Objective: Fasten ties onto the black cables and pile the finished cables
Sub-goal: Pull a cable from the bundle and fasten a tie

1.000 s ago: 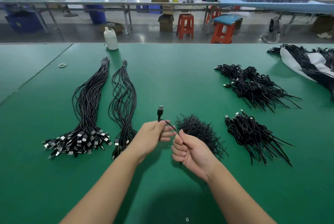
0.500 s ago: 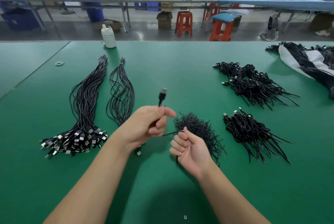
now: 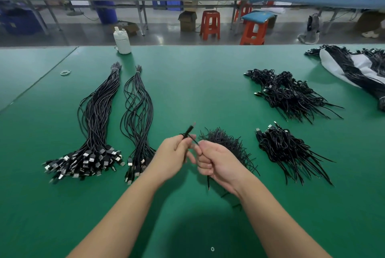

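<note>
Black cable [image 3: 188, 131] held above the green table [image 3: 187, 82] | left hand [image 3: 174, 157] grips it, plug end up | right hand [image 3: 216, 162] pinches a thin tie [image 3: 194, 141] at it | tie heap [image 3: 225, 143] just behind | finished piles [image 3: 289, 151] to the right

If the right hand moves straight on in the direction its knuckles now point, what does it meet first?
Probably the left hand: the right hand points left and a little up, across a small gap bridged by the cable both hold. Depth is hard to judge.
</note>
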Motion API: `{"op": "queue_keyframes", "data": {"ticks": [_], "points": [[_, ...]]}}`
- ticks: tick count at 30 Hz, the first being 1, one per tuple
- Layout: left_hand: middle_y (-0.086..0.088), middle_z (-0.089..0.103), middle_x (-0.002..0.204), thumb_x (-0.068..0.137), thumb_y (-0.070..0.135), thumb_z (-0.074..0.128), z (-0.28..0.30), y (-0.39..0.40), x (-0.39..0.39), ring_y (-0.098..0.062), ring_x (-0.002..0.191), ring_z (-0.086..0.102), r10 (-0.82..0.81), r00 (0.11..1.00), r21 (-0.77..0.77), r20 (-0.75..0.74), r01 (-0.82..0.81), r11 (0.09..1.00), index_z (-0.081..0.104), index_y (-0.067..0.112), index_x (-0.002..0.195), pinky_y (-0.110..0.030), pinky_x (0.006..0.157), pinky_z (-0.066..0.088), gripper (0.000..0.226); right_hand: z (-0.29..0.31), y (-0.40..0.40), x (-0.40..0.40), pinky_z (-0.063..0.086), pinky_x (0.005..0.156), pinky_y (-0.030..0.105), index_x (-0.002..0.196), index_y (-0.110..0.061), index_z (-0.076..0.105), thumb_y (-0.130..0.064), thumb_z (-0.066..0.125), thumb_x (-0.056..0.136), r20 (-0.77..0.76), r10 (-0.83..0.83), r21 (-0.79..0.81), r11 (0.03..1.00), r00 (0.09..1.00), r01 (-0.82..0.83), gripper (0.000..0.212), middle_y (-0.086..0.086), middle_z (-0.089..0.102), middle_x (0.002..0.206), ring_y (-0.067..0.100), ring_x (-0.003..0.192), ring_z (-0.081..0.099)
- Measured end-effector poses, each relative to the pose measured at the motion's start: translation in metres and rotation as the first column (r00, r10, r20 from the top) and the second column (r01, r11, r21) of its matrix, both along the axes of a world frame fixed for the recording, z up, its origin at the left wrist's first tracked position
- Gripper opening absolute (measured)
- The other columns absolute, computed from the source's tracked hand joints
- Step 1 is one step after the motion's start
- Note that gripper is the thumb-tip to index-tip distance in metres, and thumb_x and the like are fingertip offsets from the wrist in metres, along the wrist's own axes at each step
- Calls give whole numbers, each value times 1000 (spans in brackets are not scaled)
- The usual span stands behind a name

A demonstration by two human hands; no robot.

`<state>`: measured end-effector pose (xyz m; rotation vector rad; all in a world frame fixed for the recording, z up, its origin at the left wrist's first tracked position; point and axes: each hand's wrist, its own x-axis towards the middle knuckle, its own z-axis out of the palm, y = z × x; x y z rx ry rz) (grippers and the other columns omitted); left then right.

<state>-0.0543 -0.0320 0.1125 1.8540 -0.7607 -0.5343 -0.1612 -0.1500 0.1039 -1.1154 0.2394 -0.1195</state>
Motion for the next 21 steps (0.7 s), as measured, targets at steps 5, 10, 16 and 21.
{"op": "queue_keyframes", "data": {"ticks": [5,10,16,21], "points": [[-11,76,103,107,18,38,-2,-12,-12,-20,100,72,-20,876,-353,-482,-174,919,64,3,113,-24,85,56,31,2,7,-4,11,52,29,76,-15,49,-20,39,108,-80,-10,-267,964,997,-12,34,-6,23,56,10,52,15],[-6,67,71,106,21,40,-1,-20,-21,-24,81,71,-38,739,-372,-673,-293,880,60,1,106,-35,67,47,28,4,9,-5,29,51,21,71,-22,60,-21,45,105,-138,-104,-778,627,985,-42,37,-8,43,59,3,47,35],[0,53,58,107,19,37,2,-22,-27,-26,79,72,-27,778,-421,-628,-310,852,53,2,97,-38,57,55,26,-3,12,-6,47,71,33,69,-18,68,-53,44,100,-253,-312,-924,359,916,-132,52,1,71,69,17,66,64],[-6,59,62,105,19,42,5,-16,-28,-23,58,56,-26,772,-391,-636,-293,872,57,1,95,-27,57,53,26,0,9,-9,46,82,16,114,-21,66,-21,74,89,-140,-130,-605,796,982,19,26,-13,65,87,-2,78,60]]}}
